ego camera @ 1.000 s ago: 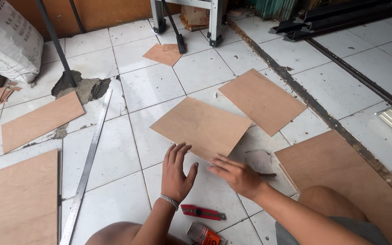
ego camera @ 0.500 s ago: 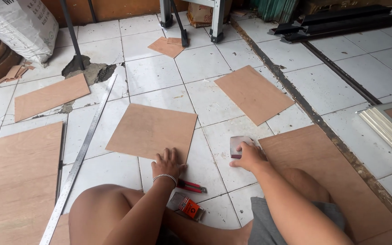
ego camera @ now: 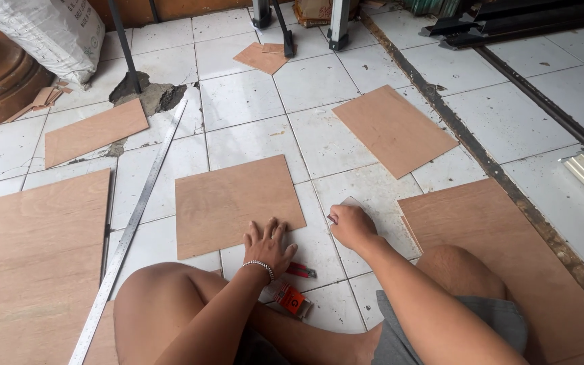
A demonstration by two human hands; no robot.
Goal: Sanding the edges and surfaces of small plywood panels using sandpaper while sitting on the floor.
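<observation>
The plywood square (ego camera: 238, 206) is pinned flat on the tiled floor (ego camera: 251, 128) just ahead of the left hand (ego camera: 269, 245), whose spread, released fingers press its near edge, apparently so it cannot slide. Just to the right, the right hand (ego camera: 350, 225) is clenched over a small pale piece (ego camera: 351, 203), held against the tile. A red cutter (ego camera: 301, 271) and an orange tape measure (ego camera: 292, 299) lie close behind the left hand, within reach. A long steel ruler (ego camera: 133, 220) is laid well to the left.

White tiled floor (ego camera: 251, 132) — plywood panels (ego camera: 236, 203), long steel ruler (ego camera: 130, 226), red cutter (ego camera: 300, 271), white sack (ego camera: 38, 30)
</observation>
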